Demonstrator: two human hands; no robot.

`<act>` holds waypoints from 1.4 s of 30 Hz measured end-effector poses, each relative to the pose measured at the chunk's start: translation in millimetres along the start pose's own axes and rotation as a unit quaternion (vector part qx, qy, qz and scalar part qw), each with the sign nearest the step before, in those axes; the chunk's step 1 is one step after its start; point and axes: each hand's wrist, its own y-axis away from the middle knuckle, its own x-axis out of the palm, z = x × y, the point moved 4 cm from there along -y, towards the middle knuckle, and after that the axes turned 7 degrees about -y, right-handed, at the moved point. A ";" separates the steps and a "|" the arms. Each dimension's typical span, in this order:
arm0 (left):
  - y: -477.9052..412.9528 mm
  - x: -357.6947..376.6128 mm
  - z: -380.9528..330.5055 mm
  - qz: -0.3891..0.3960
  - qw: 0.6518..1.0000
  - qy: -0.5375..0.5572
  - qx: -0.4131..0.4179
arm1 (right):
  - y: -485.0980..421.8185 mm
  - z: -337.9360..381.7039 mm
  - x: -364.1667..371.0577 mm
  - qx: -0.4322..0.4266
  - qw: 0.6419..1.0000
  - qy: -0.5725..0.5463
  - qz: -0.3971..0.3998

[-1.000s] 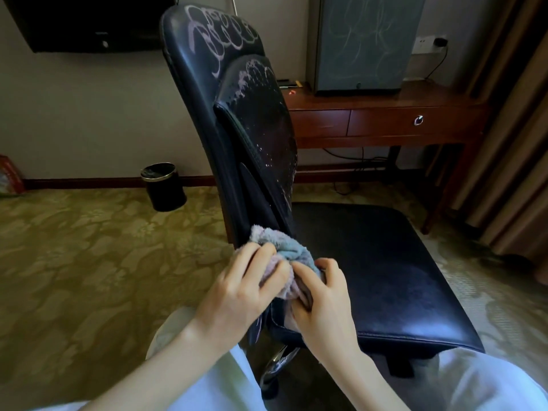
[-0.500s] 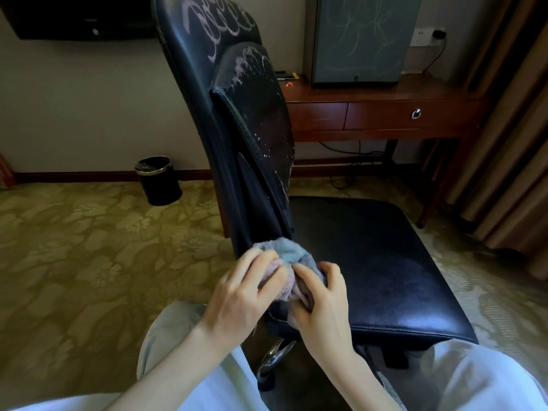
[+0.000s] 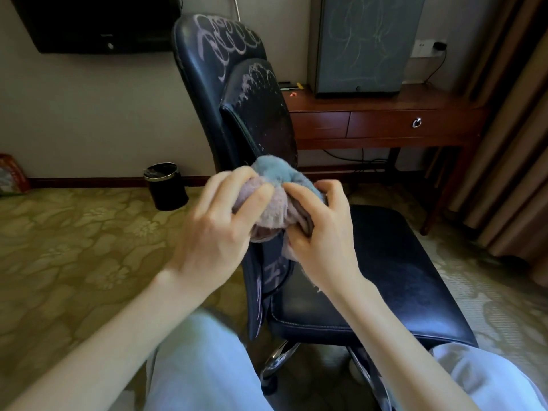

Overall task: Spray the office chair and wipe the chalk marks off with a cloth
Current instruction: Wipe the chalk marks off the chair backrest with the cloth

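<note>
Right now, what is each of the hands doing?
Left hand: closed on the bunched cloth.
Right hand: closed on the same cloth.

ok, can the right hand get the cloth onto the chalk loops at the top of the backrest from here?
Probably yes. The right hand shares the cloth with the left hand, and nothing stands between them and the chalk loops; it looks like a raised-arm reach.

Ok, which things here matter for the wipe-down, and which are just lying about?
In the job: office chair, chalk marks, cloth, left hand, right hand.
Lying about: waste bin, wooden desk, wall TV.
</note>
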 end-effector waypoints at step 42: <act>14.3 13.6 -14.3 -0.014 0.999 0.041 -0.028 | 11.8 4.4 -5.0 -0.009 0.996 0.082 -0.033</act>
